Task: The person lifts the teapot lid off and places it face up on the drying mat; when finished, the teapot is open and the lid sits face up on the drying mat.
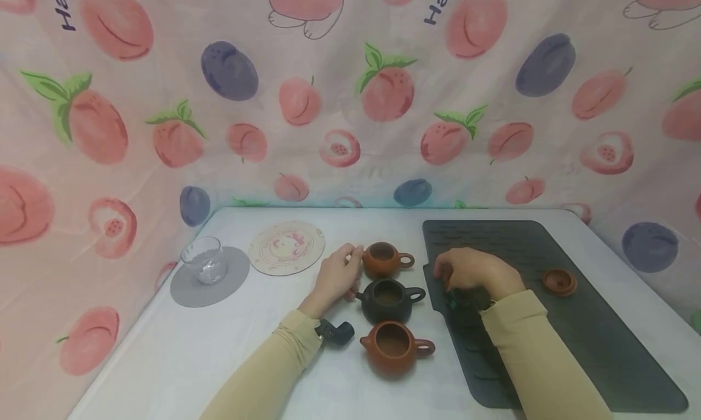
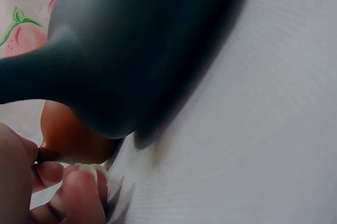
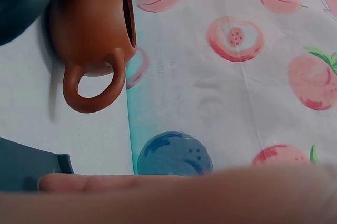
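Observation:
Three lidless teapots stand in a column on the white table: a brown far teapot (image 1: 381,260), a black teapot (image 1: 386,301) in the middle and a reddish-brown near teapot (image 1: 392,349). At the far one's left side, my left hand (image 1: 336,274) pinches the spout (image 2: 46,153) between thumb and finger. The black teapot (image 2: 116,40) fills much of the left wrist view. My right hand (image 1: 473,269) is over the dark mat's left edge, fingers loosely bent downward. Nothing shows in it, and its fingertips are partly hidden. Nearby, the far teapot's handle (image 3: 95,90) points toward it.
A small brown lid (image 1: 560,282) lies on the dark ribbed mat (image 1: 608,353) at right. At left, a clear glass (image 1: 207,263) stands on a grey round mat (image 1: 232,280). A patterned round mat (image 1: 287,248) lies behind the left hand. Fruit-printed cloth (image 1: 339,149) hangs behind.

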The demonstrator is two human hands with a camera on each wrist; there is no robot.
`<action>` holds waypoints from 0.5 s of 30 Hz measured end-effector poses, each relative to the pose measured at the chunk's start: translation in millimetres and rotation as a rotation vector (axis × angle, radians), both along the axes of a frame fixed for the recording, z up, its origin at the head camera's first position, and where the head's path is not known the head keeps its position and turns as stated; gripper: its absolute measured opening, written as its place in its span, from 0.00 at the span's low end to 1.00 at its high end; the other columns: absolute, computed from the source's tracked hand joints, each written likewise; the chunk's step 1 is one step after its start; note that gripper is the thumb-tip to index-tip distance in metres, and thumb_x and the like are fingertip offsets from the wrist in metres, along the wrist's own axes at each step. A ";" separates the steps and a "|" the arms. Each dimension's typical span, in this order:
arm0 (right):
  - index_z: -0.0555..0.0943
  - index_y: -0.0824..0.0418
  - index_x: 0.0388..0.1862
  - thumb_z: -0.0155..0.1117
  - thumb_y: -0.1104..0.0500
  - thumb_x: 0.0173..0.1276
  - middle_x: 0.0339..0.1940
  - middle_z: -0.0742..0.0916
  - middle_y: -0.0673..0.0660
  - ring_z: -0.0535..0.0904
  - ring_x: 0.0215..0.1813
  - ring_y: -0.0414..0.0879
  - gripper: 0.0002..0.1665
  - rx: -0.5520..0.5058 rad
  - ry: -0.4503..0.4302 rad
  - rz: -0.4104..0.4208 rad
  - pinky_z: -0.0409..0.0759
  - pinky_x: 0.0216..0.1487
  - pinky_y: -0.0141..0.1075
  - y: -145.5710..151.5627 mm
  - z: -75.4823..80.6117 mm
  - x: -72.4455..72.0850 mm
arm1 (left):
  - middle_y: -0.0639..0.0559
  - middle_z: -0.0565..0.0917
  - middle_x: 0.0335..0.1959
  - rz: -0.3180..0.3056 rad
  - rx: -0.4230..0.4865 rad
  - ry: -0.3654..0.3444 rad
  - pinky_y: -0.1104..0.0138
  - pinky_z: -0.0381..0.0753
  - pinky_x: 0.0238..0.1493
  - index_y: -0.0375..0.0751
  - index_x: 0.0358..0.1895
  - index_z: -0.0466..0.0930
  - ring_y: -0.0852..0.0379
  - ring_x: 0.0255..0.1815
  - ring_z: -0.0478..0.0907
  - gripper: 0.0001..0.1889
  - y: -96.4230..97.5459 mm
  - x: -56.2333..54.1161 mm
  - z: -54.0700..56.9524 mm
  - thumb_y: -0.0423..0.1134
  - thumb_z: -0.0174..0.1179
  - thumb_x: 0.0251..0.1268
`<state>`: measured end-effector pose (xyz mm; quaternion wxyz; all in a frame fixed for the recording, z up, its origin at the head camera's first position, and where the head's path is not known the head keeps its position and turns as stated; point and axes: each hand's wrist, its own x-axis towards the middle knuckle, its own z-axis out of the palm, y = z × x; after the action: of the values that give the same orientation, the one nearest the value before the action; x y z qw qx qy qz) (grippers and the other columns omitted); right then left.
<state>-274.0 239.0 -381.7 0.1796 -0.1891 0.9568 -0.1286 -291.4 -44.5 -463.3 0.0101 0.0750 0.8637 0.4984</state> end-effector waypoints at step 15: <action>0.83 0.59 0.46 0.81 0.59 0.58 0.36 0.85 0.51 0.81 0.38 0.47 0.19 -0.025 -0.025 -0.018 0.82 0.45 0.50 -3.7 2.3 0.2 | 0.48 0.79 0.13 0.014 0.025 -0.002 0.60 0.79 0.12 0.47 0.36 0.74 0.54 0.08 0.77 0.20 -1.5 -0.9 -0.4 0.57 0.45 0.83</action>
<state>-273.8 235.3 -379.4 0.1879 -0.1811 0.9545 -0.1444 -292.3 -45.9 -463.6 0.0068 0.0686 0.8578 0.5093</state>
